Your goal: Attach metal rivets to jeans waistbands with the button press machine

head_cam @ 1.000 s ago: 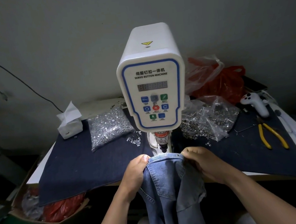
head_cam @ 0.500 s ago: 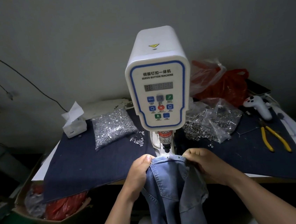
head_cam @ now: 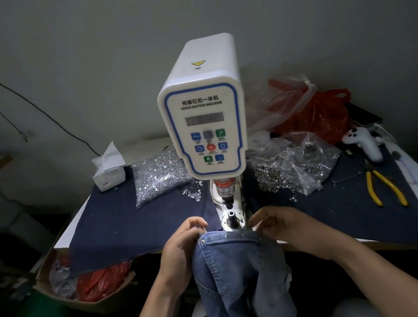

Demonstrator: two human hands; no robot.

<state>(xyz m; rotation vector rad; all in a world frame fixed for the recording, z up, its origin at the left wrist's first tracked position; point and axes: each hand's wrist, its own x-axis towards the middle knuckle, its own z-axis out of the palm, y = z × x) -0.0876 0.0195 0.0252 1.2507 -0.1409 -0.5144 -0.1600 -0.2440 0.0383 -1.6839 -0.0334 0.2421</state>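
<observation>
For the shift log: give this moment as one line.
step: positioning | jeans waistband: short of die | left hand: grips waistband | right hand: pinches waistband | rivets: several visible

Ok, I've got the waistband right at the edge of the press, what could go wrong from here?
1. Both hands, left hand and right hand, hold the jeans waistband close to the lower die; fingers could get pinched if the servo button machine fires.
2. The waistband lies short of the die, so a rivet could land off position.
3. Loose rivets near the base could slip under the denim.
</observation>
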